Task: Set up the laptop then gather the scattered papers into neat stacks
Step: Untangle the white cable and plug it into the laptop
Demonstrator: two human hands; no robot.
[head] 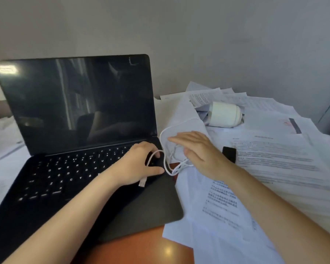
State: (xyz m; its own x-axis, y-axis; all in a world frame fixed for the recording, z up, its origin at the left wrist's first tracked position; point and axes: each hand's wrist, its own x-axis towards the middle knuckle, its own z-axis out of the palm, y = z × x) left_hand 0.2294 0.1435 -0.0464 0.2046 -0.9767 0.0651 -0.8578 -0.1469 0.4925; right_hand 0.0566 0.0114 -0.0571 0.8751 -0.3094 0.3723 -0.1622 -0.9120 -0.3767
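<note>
Black open laptop [80, 141], screen dark, sits on reddish-brown wooden table [141, 248], left of the mess. Left hand [139, 162] rests on laptop's right keyboard edge, fingers curled round thin white cable [163, 134]. Silver plug end [142, 182] hangs below palm. Right hand [196, 149] flat, fingers straight and together, over cable loops, gripping nothing. Scattered white printed papers [274, 161] cover table right of laptop. White rounded cylinder [225, 114] lies on its side on papers. Small black rectangular object [229, 154] just beside right wrist.

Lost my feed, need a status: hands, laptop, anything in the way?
Left hand grips white cable, plug hanging free. Right hand open over the loops. Laptop open, screen dark. Papers scattered, cable across them.
</note>
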